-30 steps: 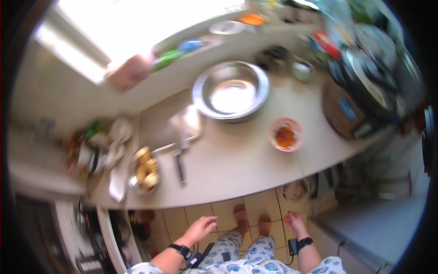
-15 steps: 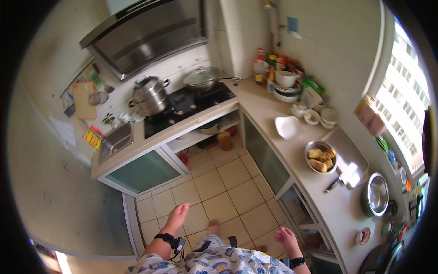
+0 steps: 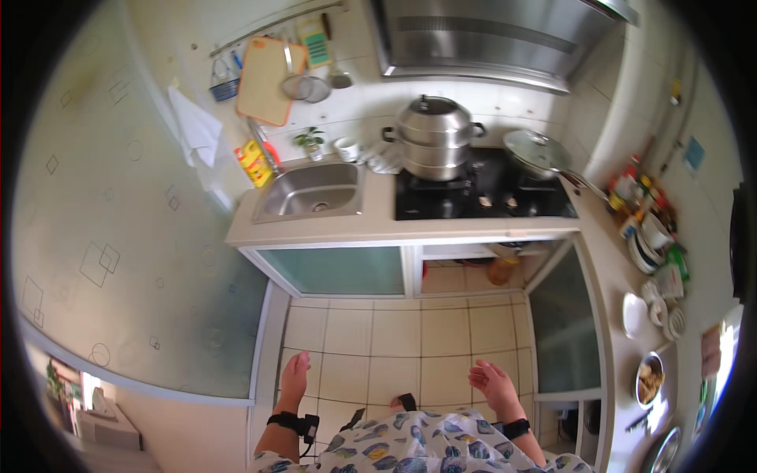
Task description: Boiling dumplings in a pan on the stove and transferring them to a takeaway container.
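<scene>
Both my hands are in the air over the tiled floor, in front of the counter, and neither touches anything. My left hand [image 3: 295, 375] is seen edge-on, its fingers stretched forward and loosely together, with nothing in it. My right hand [image 3: 492, 385] is open and empty, its fingers extended and a little bent. Straps with small devices sit on both wrists. Across the floor, a steel sink [image 3: 311, 193] is set into the counter. Beside it on the black gas stove [image 3: 441, 203] stand a stacked steel steamer pot [image 3: 435, 142] and a pan with a glass lid [image 3: 538, 153].
A frosted glass door [image 3: 134, 260] borders the left. Along the right counter stand bottles, stacked bowls, a white dish [image 3: 633, 315], a bowl of brownish food [image 3: 650, 380] and a steel basin [image 3: 664, 453]. A cutting board [image 3: 262, 83] and strainers hang above the sink. Cabinets [image 3: 335, 270] edge the floor.
My view has turned left, bringing the sink and stove to the middle and the right counter to the edge. My hands stay raised and empty, the right one slightly higher in view.
</scene>
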